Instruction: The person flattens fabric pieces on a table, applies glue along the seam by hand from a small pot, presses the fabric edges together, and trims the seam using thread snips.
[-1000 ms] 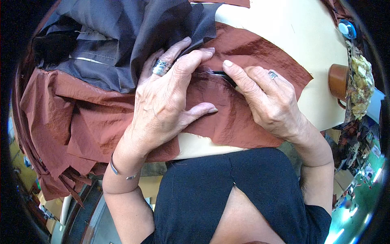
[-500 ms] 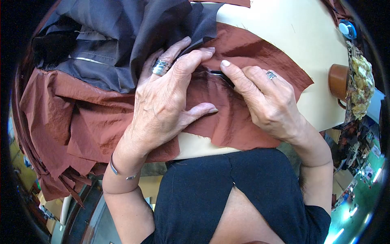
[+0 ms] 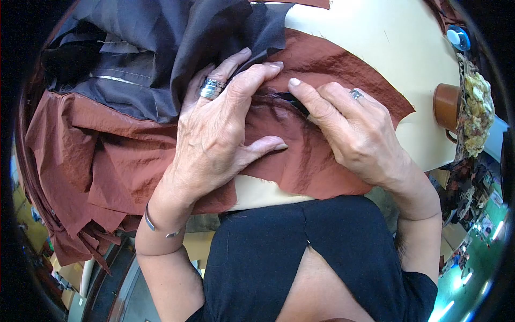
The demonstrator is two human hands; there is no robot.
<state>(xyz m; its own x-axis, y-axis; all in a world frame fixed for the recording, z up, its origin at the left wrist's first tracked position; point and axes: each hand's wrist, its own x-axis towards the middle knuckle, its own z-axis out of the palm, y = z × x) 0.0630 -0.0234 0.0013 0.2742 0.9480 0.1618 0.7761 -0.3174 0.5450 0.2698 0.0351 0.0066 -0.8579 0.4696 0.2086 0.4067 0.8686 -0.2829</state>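
Note:
My left hand (image 3: 217, 123) lies spread on rust-red fabric (image 3: 343, 70), fingers apart, pressing it against the pale table. Its fingertips rest at the edge of a dark grey cloth (image 3: 214, 32). To its right, my right hand (image 3: 351, 126) is closed around a small, slim dark tool (image 3: 294, 102). The tool's tip points left at a crease or seam in the red fabric, between the two hands. Most of the tool is hidden under my fingers, so its exact kind cannot be made out.
The pale tabletop (image 3: 375, 32) shows behind and right of the fabric. A brown cup (image 3: 447, 106) stands at the right edge beside a lumpy yellowish piece (image 3: 479, 107). A blue and white round object (image 3: 458, 38) sits at the far right. More red fabric (image 3: 80, 177) hangs over the left edge.
My right hand has shifted very slightly, and the dark tool in it sits at a slightly different angle. My left hand stays where it was.

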